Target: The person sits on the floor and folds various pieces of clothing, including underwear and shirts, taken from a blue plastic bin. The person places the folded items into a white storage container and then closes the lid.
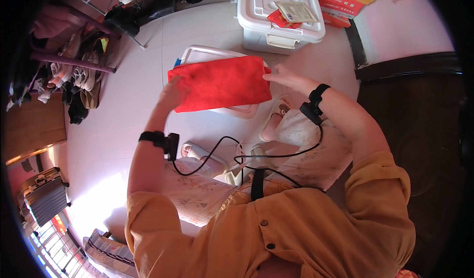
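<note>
A folded red cloth (222,83) lies as a long rectangle across a white plastic storage box (200,53), which has a blue latch at its left. Over the cloth's left end is my left hand (175,92), its fingers blurred against the red; whether they grip the fabric cannot be made out. My right hand (287,77) is at the opposite end, with the thumb touching the cloth's edge beside a small loose fold. Its other fingers are partly hidden behind the thumb side. Both wrists wear black strapped devices joined to a dark cable (218,150).
A larger lidded white bin (281,39) stands beyond, with red and beige packets on its lid. Stacked shoe boxes (337,4) are behind it at right. Shoe racks (79,61) line the left. My slippered feet (203,156) are near the box; a dark wooden door (411,130) is at right.
</note>
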Action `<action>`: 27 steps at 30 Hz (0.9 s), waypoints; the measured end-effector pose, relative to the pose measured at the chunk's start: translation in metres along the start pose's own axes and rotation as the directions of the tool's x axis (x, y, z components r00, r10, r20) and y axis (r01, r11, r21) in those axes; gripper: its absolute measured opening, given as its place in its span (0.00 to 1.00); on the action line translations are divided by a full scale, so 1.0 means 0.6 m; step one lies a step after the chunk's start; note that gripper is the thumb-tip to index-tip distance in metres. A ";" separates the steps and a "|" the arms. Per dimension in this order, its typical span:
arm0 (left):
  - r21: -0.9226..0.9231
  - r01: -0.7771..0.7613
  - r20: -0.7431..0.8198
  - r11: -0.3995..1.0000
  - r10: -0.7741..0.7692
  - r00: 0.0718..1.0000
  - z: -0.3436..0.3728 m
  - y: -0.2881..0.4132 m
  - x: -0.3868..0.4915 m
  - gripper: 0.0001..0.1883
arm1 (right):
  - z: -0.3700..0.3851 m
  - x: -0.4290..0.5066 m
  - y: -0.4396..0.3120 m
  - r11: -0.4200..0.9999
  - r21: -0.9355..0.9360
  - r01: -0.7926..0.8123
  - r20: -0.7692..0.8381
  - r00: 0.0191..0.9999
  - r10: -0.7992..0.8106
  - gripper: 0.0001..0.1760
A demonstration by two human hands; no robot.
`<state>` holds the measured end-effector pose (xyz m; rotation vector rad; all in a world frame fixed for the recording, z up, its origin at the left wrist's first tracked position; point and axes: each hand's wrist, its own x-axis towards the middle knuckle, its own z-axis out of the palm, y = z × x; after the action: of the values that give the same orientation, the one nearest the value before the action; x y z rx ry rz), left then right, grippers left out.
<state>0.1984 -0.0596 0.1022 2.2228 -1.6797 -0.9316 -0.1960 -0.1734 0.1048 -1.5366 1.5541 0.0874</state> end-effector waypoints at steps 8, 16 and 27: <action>0.412 -0.268 0.293 0.871 0.152 0.944 0.126 0.114 -0.049 0.44 | 0.045 -0.057 0.003 0.949 0.289 -0.127 0.368 0.930 0.013 0.38; 0.047 -0.096 -0.199 0.994 0.103 0.974 0.099 0.045 -0.019 0.30 | 0.083 -0.026 -0.086 0.906 -0.052 0.421 -0.041 0.905 -0.423 0.23; -0.789 0.378 0.138 0.484 -0.460 0.877 0.030 -0.086 -0.062 0.45 | 0.269 -0.063 -0.264 0.663 -0.311 0.681 0.167 0.726 -0.667 0.42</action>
<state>0.2231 -0.0044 0.0748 1.9353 -0.4115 -1.3199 0.0126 -0.0795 0.1193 -2.3077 0.8610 -0.0326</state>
